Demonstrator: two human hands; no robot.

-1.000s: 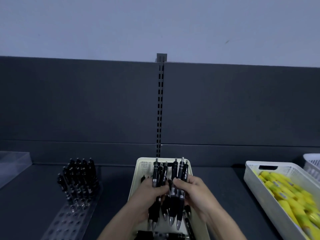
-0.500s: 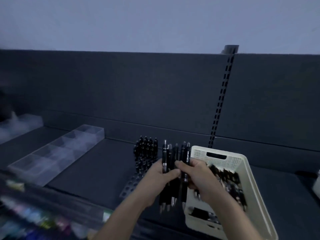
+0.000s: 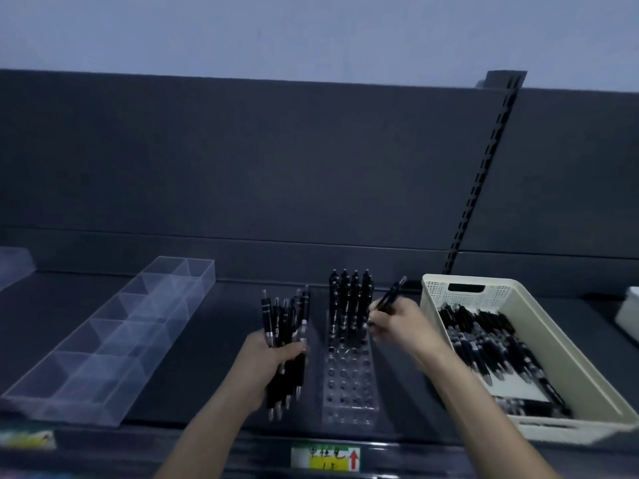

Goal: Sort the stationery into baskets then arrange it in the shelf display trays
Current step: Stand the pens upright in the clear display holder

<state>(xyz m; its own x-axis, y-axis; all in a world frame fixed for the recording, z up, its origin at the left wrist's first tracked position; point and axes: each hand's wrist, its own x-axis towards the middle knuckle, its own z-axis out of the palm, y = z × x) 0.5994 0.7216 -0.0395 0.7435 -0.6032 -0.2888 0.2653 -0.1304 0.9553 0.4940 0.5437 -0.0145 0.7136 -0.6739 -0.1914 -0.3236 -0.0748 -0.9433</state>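
My left hand (image 3: 264, 368) grips a bundle of black pens (image 3: 287, 333), tips down, just left of the clear pen holder (image 3: 349, 385). My right hand (image 3: 397, 326) pinches a single black pen (image 3: 389, 299), tilted, over the holder's right side beside the upright pens (image 3: 350, 302) that fill its back rows. The holder's front rows show bare holes. A cream basket (image 3: 539, 326) with several more black pens stands to the right.
A clear divided display tray (image 3: 114, 340) lies at the left on the dark shelf, with another clear tray corner (image 3: 14, 266) at the far left. A white basket edge (image 3: 629, 312) shows at the far right. A price label (image 3: 325, 458) sits on the shelf's front rail.
Both hands held the bundle together over the basket; now the left hand holds it alone beside the holder, and the right hand has taken one pen over the holder. The view swung left.
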